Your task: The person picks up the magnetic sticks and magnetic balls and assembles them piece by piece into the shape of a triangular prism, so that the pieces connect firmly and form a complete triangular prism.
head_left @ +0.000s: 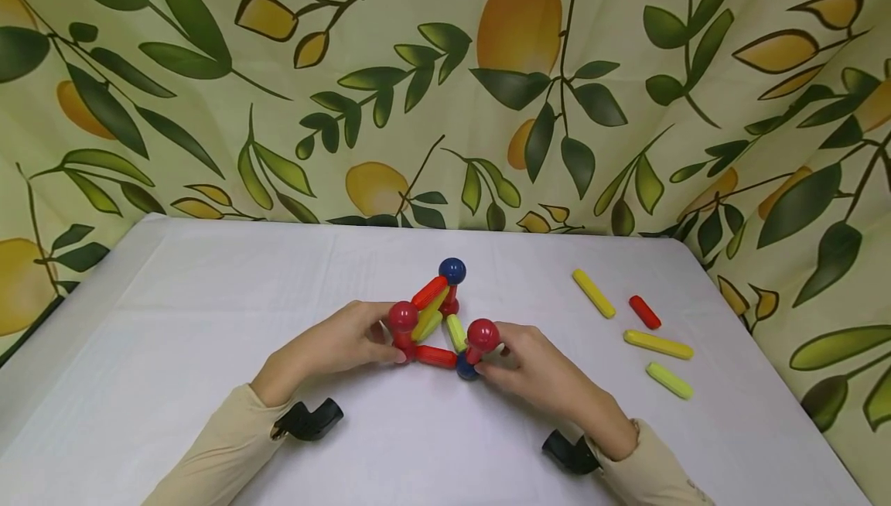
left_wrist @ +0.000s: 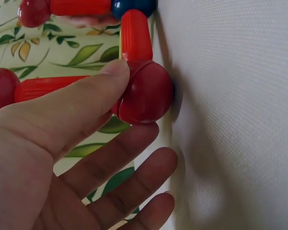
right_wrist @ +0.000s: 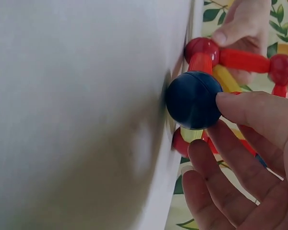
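Note:
A frame of coloured rods and balls stands on the table in front of me. My left hand (head_left: 344, 342) pinches the low red ball (left_wrist: 151, 93) at its left corner, thumb on one side and fingers beneath. With thumb and fingertips, my right hand (head_left: 539, 370) holds the low blue ball (right_wrist: 193, 100) at the right corner. A red rod (head_left: 436, 357) joins these two balls. Above each corner a short red rod carries a red ball, the left one (head_left: 403, 316) and the right one (head_left: 483, 334). Another blue ball (head_left: 452, 270) tops the back corner, and yellow-green rods run between corners.
Loose rods lie to the right of the frame: a long yellow rod (head_left: 594, 293), a short red rod (head_left: 645, 312), another yellow rod (head_left: 657, 344) and a yellow-green rod (head_left: 670, 381). Behind the white-covered table (head_left: 209, 282) hangs a leaf-patterned curtain (head_left: 418, 127).

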The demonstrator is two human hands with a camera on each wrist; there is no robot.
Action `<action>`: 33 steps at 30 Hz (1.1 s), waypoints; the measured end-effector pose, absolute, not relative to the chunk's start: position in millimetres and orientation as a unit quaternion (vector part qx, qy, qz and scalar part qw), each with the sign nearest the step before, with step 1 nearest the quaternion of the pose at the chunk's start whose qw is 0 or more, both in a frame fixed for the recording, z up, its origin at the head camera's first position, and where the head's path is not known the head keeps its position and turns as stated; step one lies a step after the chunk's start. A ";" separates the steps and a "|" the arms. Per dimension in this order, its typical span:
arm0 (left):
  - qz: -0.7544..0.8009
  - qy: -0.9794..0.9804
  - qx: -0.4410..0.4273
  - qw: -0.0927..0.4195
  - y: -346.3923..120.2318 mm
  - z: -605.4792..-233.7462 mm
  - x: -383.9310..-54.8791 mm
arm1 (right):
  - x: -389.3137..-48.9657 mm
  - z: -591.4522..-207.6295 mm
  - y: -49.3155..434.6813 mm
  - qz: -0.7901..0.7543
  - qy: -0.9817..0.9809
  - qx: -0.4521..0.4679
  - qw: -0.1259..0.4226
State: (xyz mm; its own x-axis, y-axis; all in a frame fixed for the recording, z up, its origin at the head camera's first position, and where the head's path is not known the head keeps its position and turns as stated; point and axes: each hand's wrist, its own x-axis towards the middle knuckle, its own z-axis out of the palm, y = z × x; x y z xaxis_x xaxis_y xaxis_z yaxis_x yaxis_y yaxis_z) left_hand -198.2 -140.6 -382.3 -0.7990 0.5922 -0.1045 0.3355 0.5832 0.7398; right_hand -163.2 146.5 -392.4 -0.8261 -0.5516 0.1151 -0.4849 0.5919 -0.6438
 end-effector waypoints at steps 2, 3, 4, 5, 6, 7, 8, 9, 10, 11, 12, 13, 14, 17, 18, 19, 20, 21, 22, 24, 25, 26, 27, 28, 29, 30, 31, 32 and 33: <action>0.375 0.868 0.274 0.175 -141.2 -382.8 -198.4 | -164.3 -391.9 147.1 -0.345 0.894 -0.280 0.057; 0.377 0.866 0.277 0.176 -141.5 -383.0 -198.5 | -164.7 -391.6 147.3 -0.344 0.895 -0.276 0.061; 0.378 0.865 0.278 0.177 -141.8 -383.3 -198.6 | -165.0 -391.3 147.3 -0.343 0.896 -0.276 0.063; 0.379 0.865 0.279 0.177 -142.0 -383.5 -198.8 | -165.1 -390.7 147.2 -0.343 0.897 -0.272 0.067; 0.379 0.864 0.279 0.177 -142.2 -383.8 -199.0 | -165.2 -390.4 147.1 -0.342 0.897 -0.272 0.068; 0.379 0.865 0.278 0.177 -142.3 -384.0 -199.1 | -165.4 -390.6 147.4 -0.342 0.897 -0.273 0.068; 0.380 0.865 0.277 0.177 -142.3 -384.1 -199.2 | -165.4 -390.4 147.3 -0.341 0.897 -0.273 0.069; 0.380 0.865 0.275 0.177 -142.1 -384.2 -199.4 | -165.4 -390.3 147.3 -0.341 0.897 -0.273 0.069; 0.380 0.866 0.274 0.177 -141.9 -384.4 -199.4 | -165.5 -390.5 147.4 -0.342 0.897 -0.273 0.069; 0.380 0.866 0.272 0.177 -141.6 -384.3 -199.4 | -165.4 -390.7 147.4 -0.343 0.896 -0.273 0.070; 0.379 0.867 0.271 0.178 -141.2 -384.3 -199.3 | -165.4 -391.2 147.6 -0.345 0.895 -0.275 0.070; 0.379 0.867 0.269 0.179 -140.8 -384.3 -199.2 | -165.3 -391.5 147.7 -0.347 0.893 -0.278 0.069; 0.379 0.868 0.267 0.180 -140.4 -384.2 -199.0 | -165.1 -391.8 147.7 -0.350 0.891 -0.280 0.069; 0.377 0.870 0.263 0.180 -139.8 -383.7 -198.4 | -164.5 -393.0 147.1 -0.358 0.887 -0.285 0.069; 0.377 0.870 0.262 0.180 -139.8 -383.6 -198.3 | -164.2 -392.9 146.7 -0.360 0.885 -0.286 0.069; 0.377 0.870 0.261 0.179 -139.9 -383.4 -198.2 | -164.1 -393.0 146.3 -0.361 0.885 -0.287 0.069; 0.378 0.870 0.260 0.179 -140.1 -383.4 -198.2 | -163.9 -393.2 145.7 -0.363 0.884 -0.288 0.069; 0.379 0.870 0.260 0.178 -140.3 -383.4 -198.2 | -163.9 -393.4 145.3 -0.363 0.883 -0.288 0.070; 0.379 0.870 0.260 0.178 -140.6 -383.6 -198.3 | -163.7 -393.3 144.8 -0.364 0.882 -0.290 0.071; 0.380 0.870 0.260 0.178 -140.9 -384.0 -198.6 | -163.3 -393.3 144.5 -0.365 0.881 -0.292 0.071; 0.380 0.870 0.260 0.178 -141.0 -384.0 -198.7 | -163.1 -393.5 144.5 -0.365 0.881 -0.293 0.072; 0.380 0.870 0.261 0.177 -141.1 -384.1 -198.9 | -162.9 -393.7 144.6 -0.364 0.881 -0.293 0.072; 0.379 0.870 0.261 0.177 -141.1 -384.1 -199.1 | -162.8 -393.8 144.5 -0.364 0.881 -0.292 0.074; 0.377 0.871 0.260 0.175 -141.1 -384.0 -199.2 | -162.4 -393.8 144.3 -0.364 0.881 -0.292 0.075; 0.374 0.874 0.259 0.172 -141.0 -384.0 -199.4 | -162.1 -393.8 144.0 -0.364 0.881 -0.291 0.078; 0.370 0.877 0.257 0.167 -141.0 -383.9 -199.5 | -161.8 -393.9 143.5 -0.365 0.881 -0.291 0.080; 0.366 0.881 0.253 0.162 -141.0 -383.9 -199.7 | -161.3 -393.9 142.9 -0.365 0.880 -0.291 0.084; 0.360 0.885 0.249 0.155 -140.9 -384.0 -199.9 | -160.7 -393.9 142.0 -0.366 0.879 -0.292 0.087; 0.354 0.891 0.244 0.147 -140.7 -384.3 -200.0 | -160.0 -393.6 141.0 -0.366 0.878 -0.293 0.092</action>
